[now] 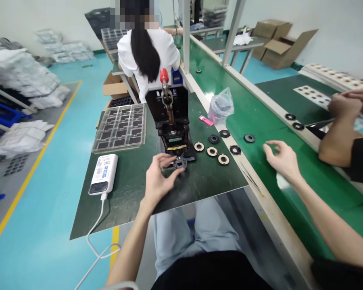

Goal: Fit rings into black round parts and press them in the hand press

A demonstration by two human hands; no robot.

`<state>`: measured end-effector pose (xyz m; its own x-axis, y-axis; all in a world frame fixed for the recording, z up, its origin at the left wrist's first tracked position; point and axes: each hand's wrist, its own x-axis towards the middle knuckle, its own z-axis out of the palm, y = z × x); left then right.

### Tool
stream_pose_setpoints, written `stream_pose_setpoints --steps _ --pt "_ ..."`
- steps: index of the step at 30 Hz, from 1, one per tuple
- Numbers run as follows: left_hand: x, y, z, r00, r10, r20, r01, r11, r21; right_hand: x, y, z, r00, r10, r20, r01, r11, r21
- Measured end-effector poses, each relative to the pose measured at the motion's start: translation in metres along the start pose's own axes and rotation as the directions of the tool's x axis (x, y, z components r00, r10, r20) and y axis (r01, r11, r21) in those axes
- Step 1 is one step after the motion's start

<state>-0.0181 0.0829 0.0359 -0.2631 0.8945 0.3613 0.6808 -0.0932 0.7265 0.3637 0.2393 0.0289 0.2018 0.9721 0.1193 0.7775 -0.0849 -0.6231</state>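
My left hand (161, 177) pinches a small round dark part (180, 163) with a square mark in its middle, just in front of the black toggle press (172, 133) with a red-tipped lever. My right hand (282, 159) hovers over the green conveyor belt (272, 161), thumb and forefinger apart with nothing between them. Nearest to it on the belt lies a black round part (249, 138). Between the hands are several rings, some with a tan face (212, 152) and some black (213, 139). One black ring (235, 150) rests on the conveyor's pale edge.
A clear compartment tray (120, 128) and a cabled white power bank (103, 174) occupy the table's left side. A plastic bag (221, 105) and pink lighter (206, 120) lie behind the rings. One co-worker (151, 48) sits ahead; another's hands (346, 105) are across the belt.
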Motion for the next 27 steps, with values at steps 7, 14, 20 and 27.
stream_pose_setpoints --steps 7,14,20,27 --pt "0.052 -0.018 0.010 0.996 -0.094 -0.011 0.094 0.995 0.031 0.042 -0.023 0.038 0.996 -0.046 0.079 0.045 0.999 0.017" --pt "0.053 -0.032 0.021 0.997 -0.066 0.031 0.066 0.998 0.012 0.016 -0.022 0.020 0.985 0.100 0.138 -0.128 0.970 0.207" --pt "0.043 -0.035 0.014 0.998 0.026 0.058 -0.029 0.999 0.044 -0.057 -0.027 0.007 0.928 -0.349 -0.133 0.357 0.933 0.041" --pt "0.049 -0.025 0.018 0.998 0.065 0.021 -0.067 0.992 0.107 -0.151 -0.053 0.039 0.811 -0.572 -0.124 0.582 0.809 0.079"
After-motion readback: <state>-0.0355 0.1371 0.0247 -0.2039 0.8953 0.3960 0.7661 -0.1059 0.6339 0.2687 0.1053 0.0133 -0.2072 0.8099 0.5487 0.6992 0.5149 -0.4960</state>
